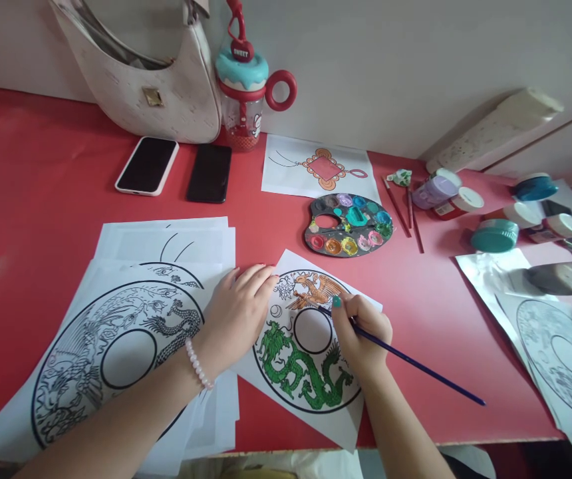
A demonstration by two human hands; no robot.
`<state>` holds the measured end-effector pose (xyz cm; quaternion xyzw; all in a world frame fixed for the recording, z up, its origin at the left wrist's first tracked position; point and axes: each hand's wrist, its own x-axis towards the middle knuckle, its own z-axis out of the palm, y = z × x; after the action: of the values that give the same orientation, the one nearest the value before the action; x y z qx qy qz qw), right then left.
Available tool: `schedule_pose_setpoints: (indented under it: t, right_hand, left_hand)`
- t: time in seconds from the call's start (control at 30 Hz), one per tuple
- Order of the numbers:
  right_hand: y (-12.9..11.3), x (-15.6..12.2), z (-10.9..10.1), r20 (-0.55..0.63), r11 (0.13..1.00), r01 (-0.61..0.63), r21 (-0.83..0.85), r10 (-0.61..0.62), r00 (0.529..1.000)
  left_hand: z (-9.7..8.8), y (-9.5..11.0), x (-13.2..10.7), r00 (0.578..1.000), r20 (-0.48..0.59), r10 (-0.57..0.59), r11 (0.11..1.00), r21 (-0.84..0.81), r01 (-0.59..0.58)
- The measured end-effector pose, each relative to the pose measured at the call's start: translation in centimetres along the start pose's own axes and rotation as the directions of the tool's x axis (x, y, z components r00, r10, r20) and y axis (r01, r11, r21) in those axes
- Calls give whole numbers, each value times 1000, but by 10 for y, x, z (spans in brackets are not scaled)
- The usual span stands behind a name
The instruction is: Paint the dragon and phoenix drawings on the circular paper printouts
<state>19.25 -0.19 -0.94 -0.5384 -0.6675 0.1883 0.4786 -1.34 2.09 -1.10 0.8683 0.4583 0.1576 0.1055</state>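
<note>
My right hand [363,329] pinches a thin dark-blue paintbrush [420,364], its tip touching or just over the orange phoenix [316,290] on a printed sheet [338,426]. Below the ring in the middle of that sheet, a dragon [306,372] is coloured green. Along the sheet's left edge lies my left hand [243,309], palm down with fingers stretched out, wearing a bead bracelet at the wrist. Under my left forearm is a stack of uncoloured line drawings [81,319]. Above the sheet sits a palette [348,225] with wells of several colours.
Two phones [147,166], a white handbag [151,93] and a cup with a red ring handle [243,100] are at the back. A knot drawing [323,167], brushes [398,206] and paint jars [495,235] stand toward the right. More drawings [565,346] lie far right.
</note>
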Motion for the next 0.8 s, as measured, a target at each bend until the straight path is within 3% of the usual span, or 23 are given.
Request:
schedule_pose_setpoints:
  t: [0.43, 0.8]
  right_hand:
    - [-3, 2, 0, -48, 1000, -2, 5, 2, 999]
    - [7, -2, 4, 69, 999, 3, 33, -6, 998]
  left_hand:
    - [1, -1, 0, 1000, -24, 13, 1000, 0, -13]
    - [2, -1, 0, 999, -38, 8, 1000, -5, -8]
